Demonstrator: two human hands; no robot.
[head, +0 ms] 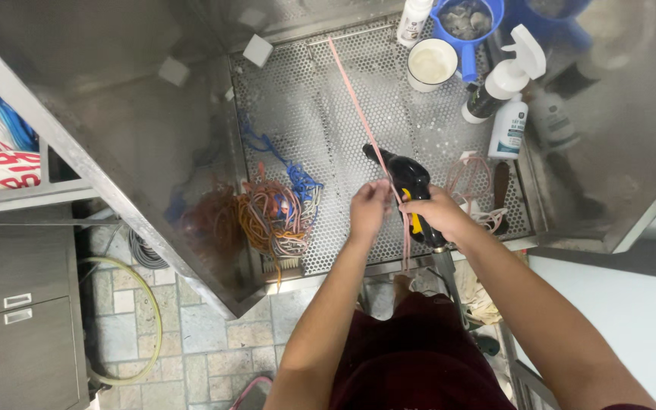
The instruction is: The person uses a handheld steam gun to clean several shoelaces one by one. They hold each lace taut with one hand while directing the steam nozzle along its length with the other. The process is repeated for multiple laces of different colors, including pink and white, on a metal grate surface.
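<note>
Two hands worked a pink cord over a perforated steel tabletop (328,114).
The left hand (370,209) pinched the pink cord (358,106), which ran taut to the far edge; the right hand (438,212) gripped a black-and-yellow spray gun (408,182). A tangle of orange and blue cords (275,212) lay just left.

Blue bucket (547,17) cropped at top

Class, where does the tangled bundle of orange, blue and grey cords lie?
In the head view, the tangled cord bundle lies on the perforated metal tray's left edge, left of the person's left hand.
</note>
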